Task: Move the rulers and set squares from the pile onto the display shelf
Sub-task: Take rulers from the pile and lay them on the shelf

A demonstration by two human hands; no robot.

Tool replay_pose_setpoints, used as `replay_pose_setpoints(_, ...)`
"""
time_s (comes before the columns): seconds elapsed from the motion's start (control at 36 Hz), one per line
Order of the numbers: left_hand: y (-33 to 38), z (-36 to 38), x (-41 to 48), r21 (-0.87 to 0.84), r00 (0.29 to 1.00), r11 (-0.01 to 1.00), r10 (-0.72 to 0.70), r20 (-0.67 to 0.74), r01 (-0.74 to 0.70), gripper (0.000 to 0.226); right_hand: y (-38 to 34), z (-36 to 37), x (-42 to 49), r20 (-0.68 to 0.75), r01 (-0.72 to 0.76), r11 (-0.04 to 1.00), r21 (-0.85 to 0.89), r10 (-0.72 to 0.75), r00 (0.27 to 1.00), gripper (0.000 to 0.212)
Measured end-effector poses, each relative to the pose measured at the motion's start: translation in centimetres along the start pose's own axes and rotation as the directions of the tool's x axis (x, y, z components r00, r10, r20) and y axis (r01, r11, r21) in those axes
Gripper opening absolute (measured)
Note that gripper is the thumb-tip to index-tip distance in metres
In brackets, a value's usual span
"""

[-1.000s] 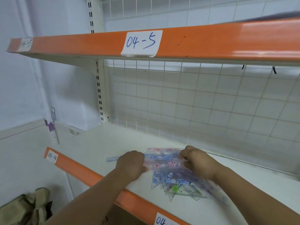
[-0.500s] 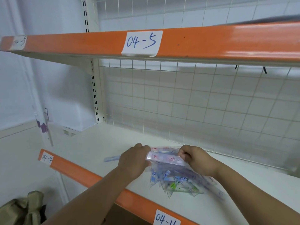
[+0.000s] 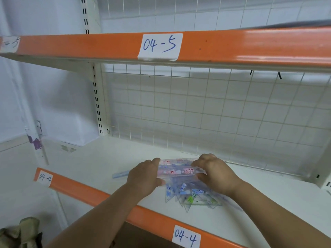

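Ends of pink ruler [image 3: 179, 171] behind left hand [image 3: 143, 178] and right hand [image 3: 215, 173].

White shelf [image 3: 268, 203], orange edge, tag [image 3: 186, 236] 04-4: pile [image 3: 194, 198] of set squares mid-shelf; 1 blue ruler [image 3: 120, 174] near, left.

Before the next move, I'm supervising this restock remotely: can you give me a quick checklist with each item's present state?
1. Left hand grips one end of the ruler bundle: ok.
2. Right hand grips the other end: ok.
3. Bundle lifted free of the pile: cannot tell; they overlap in view.
4. Bare space on the shelf to set it down: ok, on both sides.
5. Pile all moved: not ok; set squares lie in it.
6. Loose blue ruler lying flat on the shelf: ok.
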State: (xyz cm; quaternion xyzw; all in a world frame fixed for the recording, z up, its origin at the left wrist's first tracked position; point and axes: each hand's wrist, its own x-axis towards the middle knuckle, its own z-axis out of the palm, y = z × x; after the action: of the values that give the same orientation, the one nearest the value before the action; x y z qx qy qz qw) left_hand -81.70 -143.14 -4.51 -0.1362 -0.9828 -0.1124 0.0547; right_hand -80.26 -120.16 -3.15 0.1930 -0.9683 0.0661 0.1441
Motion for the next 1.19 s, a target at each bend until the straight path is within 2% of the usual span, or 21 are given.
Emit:
replay_pose_setpoints(0.06, -0.4, 0.2, -0.1, 0.003, 0.999, 1.0, -0.03, 0.024, 0.03, 0.061, 0.1, -0.1, -0.5, -0.01, -0.03, 0.999, -0.026, 0.03, 1.0, 0.037)
replay_pose_setpoints(0.14, -1.0, 0.6, -0.2, 0.033, 0.999, 0.999, -0.035, 0.024, 0.034, 0.046, 0.3, -0.1, -1.4, -0.029, -0.085, 0.994, -0.075, 0.083, 0.996, 0.038)
replay_pose_setpoints(0.31, 0.0, 1.4, 0.0, 0.047, 0.999, 0.999, 0.026, 0.031, -0.027, 0.027, 0.5, -0.3, -4.0, -0.076, -0.189, 0.979, -0.072, 0.183, 0.98, 0.035)
replay_pose_setpoints(0.64, 5.9, 2.4, 0.5, 0.065, 0.982, 0.981, 0.18, 0.052, -0.183, 0.019, 2.2, -2.5, -10.1, -0.062, -0.355, 0.93, -0.098, 0.35, 0.935, 0.027)
replay_pose_setpoints(0.89, 13.8, 2.4, -0.2, 0.075, 0.958, 0.957, 0.277, 0.07, -0.282, 0.02, 5.9, -5.4, -16.2, -0.087, -0.449, 0.887, -0.109, 0.441, 0.893, 0.035)
replay_pose_setpoints(1.19, 28.0, 4.5, -4.4, 0.045, 0.926, 0.928, 0.365, 0.093, -0.37, 0.024, 13.3, -10.5, -29.0, -0.113, -0.524, 0.842, -0.131, 0.512, 0.851, 0.037)
